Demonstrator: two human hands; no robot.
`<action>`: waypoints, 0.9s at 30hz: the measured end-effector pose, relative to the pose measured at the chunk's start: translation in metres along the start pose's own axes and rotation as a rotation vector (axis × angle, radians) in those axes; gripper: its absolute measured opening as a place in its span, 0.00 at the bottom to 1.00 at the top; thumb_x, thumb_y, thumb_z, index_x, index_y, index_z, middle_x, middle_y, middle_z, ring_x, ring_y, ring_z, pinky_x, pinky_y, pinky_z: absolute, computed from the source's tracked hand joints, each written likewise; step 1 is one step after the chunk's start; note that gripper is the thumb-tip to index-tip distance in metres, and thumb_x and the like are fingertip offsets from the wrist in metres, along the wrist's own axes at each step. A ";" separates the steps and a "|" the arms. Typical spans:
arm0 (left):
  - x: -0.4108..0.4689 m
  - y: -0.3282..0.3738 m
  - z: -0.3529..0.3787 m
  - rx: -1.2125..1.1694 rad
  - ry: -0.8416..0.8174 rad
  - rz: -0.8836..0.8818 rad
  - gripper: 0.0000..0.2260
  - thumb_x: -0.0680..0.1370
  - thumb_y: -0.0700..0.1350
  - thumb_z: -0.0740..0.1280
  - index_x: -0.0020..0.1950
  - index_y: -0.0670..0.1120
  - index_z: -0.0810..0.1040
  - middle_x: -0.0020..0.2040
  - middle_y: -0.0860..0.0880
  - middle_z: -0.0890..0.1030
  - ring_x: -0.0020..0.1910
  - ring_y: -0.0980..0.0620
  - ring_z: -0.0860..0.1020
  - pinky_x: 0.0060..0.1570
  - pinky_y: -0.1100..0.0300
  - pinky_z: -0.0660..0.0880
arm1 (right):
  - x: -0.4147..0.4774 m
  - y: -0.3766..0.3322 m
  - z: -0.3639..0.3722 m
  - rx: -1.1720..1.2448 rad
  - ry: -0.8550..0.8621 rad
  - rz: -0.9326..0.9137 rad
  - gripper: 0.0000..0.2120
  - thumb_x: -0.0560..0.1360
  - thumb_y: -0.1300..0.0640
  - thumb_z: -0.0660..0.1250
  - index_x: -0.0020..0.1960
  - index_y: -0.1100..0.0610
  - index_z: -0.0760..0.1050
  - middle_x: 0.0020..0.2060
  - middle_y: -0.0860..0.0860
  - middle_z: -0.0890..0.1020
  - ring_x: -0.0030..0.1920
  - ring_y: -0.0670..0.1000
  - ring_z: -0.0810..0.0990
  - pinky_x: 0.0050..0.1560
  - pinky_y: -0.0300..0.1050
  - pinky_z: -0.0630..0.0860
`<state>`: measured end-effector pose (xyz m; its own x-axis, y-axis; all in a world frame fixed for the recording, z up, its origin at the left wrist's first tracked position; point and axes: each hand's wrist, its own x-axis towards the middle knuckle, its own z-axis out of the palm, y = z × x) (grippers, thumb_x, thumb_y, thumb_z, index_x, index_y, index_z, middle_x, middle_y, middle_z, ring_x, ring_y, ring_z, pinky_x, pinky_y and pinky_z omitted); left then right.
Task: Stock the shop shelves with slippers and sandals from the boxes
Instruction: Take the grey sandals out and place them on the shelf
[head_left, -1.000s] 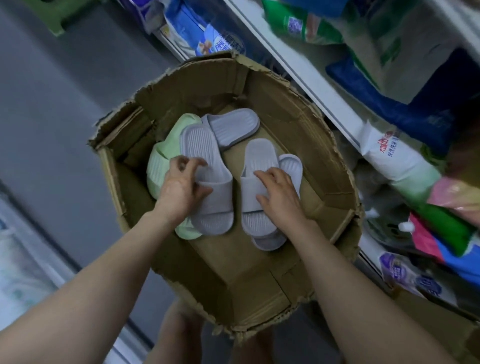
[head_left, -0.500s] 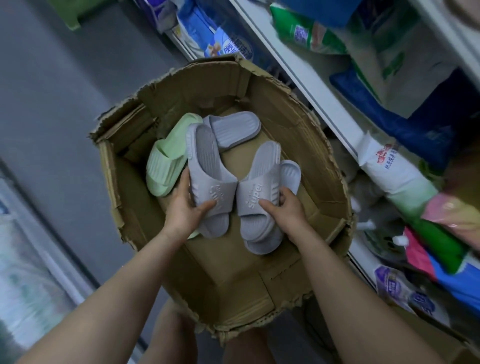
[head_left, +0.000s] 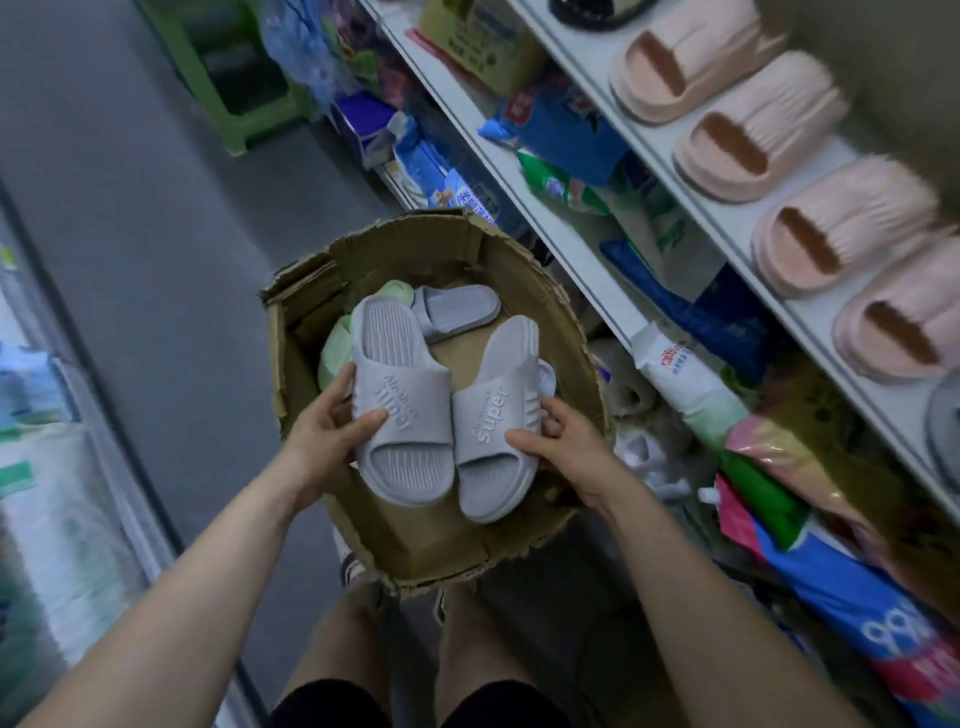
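While the person bends over the open cardboard box, each hand holds one grey slipper above its bottom. The left hand has its grip closed on the left grey slipper, thumb across the embossed strap and fingers at the sole's edge. The right hand grips the right grey slipper at its outer side; that strap reads "Super". The two slippers touch side by side, toe ends toward the person. Under them in the box lie a pale green slipper and another grey slipper. On the shelf to the right, pink slippers stand in a row, with bagged goods on the shelf below.
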<state>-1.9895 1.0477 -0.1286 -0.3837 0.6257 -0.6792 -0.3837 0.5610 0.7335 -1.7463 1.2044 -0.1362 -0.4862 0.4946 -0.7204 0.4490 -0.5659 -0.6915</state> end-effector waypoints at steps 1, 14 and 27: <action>-0.010 0.001 0.000 -0.007 -0.006 0.004 0.36 0.74 0.43 0.71 0.77 0.59 0.57 0.64 0.46 0.77 0.59 0.47 0.78 0.44 0.57 0.81 | -0.010 -0.002 0.001 -0.028 -0.003 -0.013 0.27 0.71 0.62 0.76 0.66 0.51 0.71 0.58 0.50 0.82 0.59 0.49 0.81 0.61 0.47 0.78; -0.124 0.010 0.001 -0.072 -0.167 0.104 0.32 0.78 0.39 0.66 0.77 0.58 0.58 0.63 0.44 0.78 0.60 0.43 0.78 0.48 0.48 0.81 | -0.158 0.024 0.040 0.088 0.291 -0.228 0.28 0.76 0.66 0.68 0.74 0.56 0.65 0.57 0.50 0.82 0.57 0.47 0.81 0.55 0.42 0.78; -0.225 -0.027 0.055 0.153 -0.517 0.172 0.29 0.79 0.39 0.64 0.77 0.55 0.59 0.61 0.47 0.79 0.49 0.54 0.83 0.39 0.59 0.80 | -0.331 0.152 0.061 0.350 0.710 -0.270 0.28 0.80 0.57 0.66 0.77 0.54 0.61 0.66 0.53 0.75 0.62 0.51 0.77 0.64 0.49 0.74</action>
<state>-1.8466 0.9209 0.0058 0.0460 0.8776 -0.4772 -0.2110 0.4755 0.8540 -1.5627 0.9145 0.0007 0.0967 0.8741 -0.4760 0.0693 -0.4830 -0.8729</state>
